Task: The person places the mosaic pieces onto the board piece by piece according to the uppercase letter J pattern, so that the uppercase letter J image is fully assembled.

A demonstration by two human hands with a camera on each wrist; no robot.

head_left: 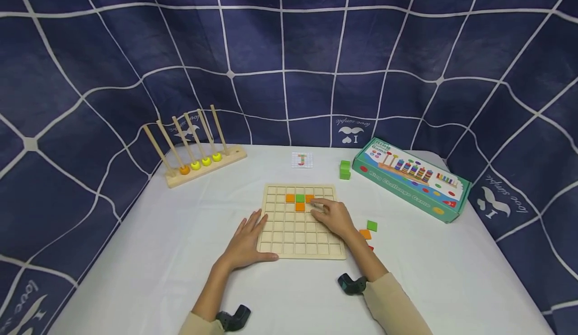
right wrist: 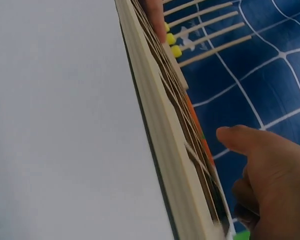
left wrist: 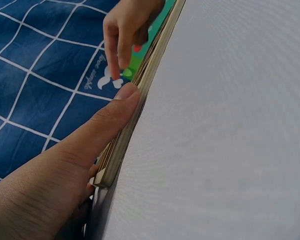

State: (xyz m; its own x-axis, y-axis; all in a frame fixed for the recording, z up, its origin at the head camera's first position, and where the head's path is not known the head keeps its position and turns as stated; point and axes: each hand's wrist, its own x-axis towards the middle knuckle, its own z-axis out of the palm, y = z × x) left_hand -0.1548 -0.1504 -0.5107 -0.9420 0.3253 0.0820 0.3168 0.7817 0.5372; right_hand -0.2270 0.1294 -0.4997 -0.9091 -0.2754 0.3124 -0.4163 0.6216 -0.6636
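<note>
A wooden grid board (head_left: pixel 289 249) lies on the table with square tiles in its cells. A green tile (head_left: pixel 300 198) has an orange tile (head_left: pixel 290 198) on its left, another orange tile (head_left: pixel 309 197) on its right and an orange tile (head_left: pixel 300 207) below. My left hand (head_left: pixel 245 242) rests spread along the board's left side. Its thumb (left wrist: pixel 121 102) lies against the front edge. Over the board's upper right is my right hand (head_left: pixel 333 216), index fingertip right at the right orange tile. Nothing shows between its thumb (right wrist: pixel 237 137) and fingers.
Right of the board lie a loose green tile (head_left: pixel 372 225), an orange tile (head_left: pixel 365 234) and a partly hidden red tile (head_left: pixel 371 247). Behind stand a pegged rack (head_left: pixel 203 167) with rings, a pattern card (head_left: pixel 302 160), green pieces (head_left: pixel 345 170) and a game box (head_left: pixel 411 179).
</note>
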